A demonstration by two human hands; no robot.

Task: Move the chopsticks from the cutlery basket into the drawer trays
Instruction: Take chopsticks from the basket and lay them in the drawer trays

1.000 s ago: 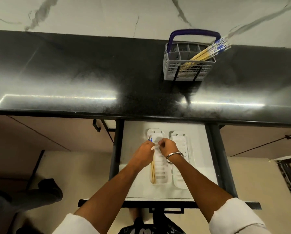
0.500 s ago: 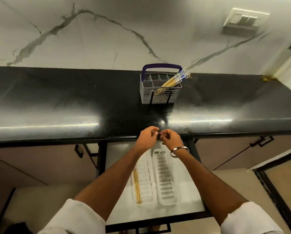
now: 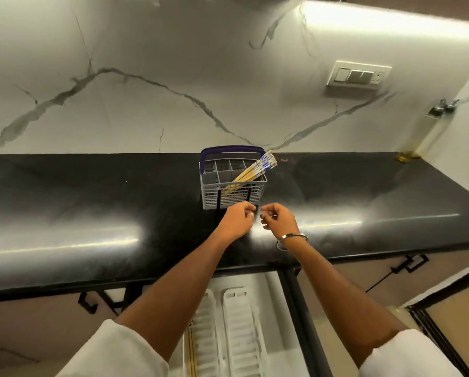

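Both hands have come up from the open drawer and now hover over the black bench, just in front of the cutlery basket [image 3: 232,183]. The left hand [image 3: 237,219] and the right hand [image 3: 278,221] have loosely curled fingers and hold nothing. One pair of chopsticks [image 3: 192,352] already lies in the left drawer tray [image 3: 204,336], so the next pair probably comes now. More chopsticks [image 3: 251,172] lean in the basket. The bench [image 3: 91,202] is shiny and dark. Behind it is a white marble wall [image 3: 146,77] with a switch plate [image 3: 358,77].
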